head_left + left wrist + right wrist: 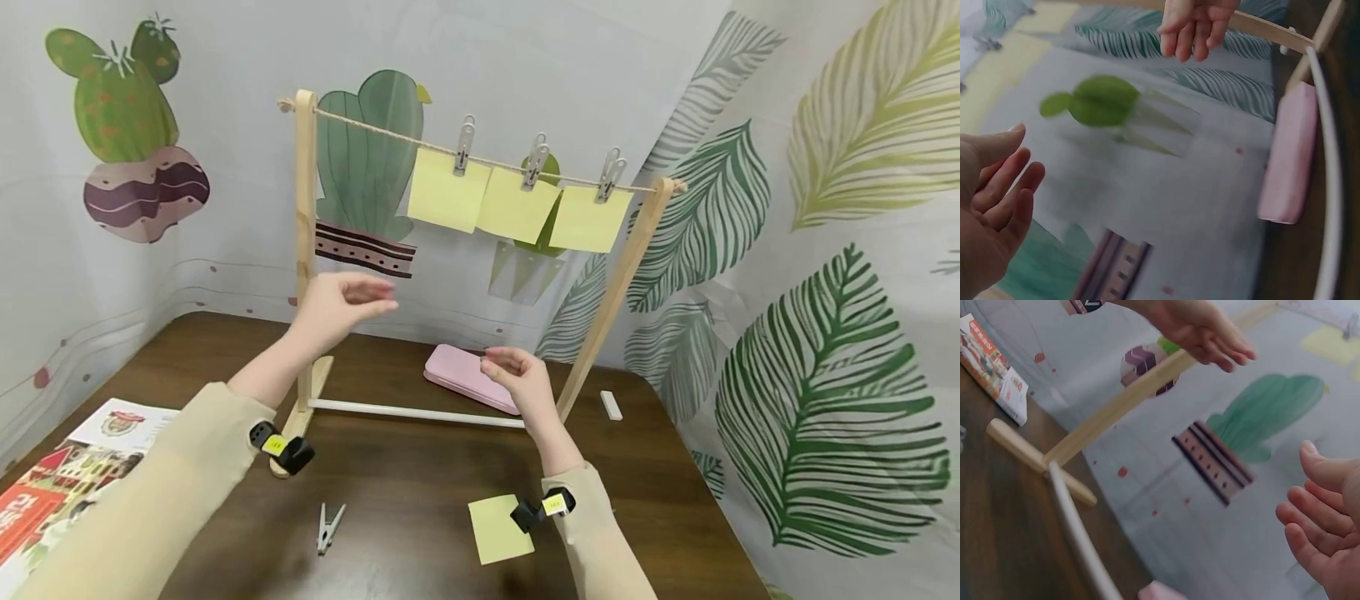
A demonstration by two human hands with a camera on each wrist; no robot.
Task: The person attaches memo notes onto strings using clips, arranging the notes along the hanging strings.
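Observation:
My left hand (pixel 337 310) is raised beside the left post of a wooden frame (pixel 306 192), fingers loosely bent with nothing between them. Lower and to the right, my right hand (pixel 522 379) hovers in front of the pink pencil case (pixel 457 372), also holding nothing. A rope (pixel 367 125) spans the frame's top. Three yellow sticky notes (pixel 447 190) hang from it by clothespins (pixel 464 146). On the table in front lie a loose clothespin (pixel 327 528) and another yellow sticky note (pixel 498 531), partly overlapped by the right wrist's camera.
A white bar (pixel 412 412) joins the frame's posts near the table. Printed booklets (pixel 45 500) lie at the left edge of the brown table (pixel 397 517). A small white block (pixel 611 405) rests at the right. Behind hangs a curtain (pixel 240 192) with plant prints.

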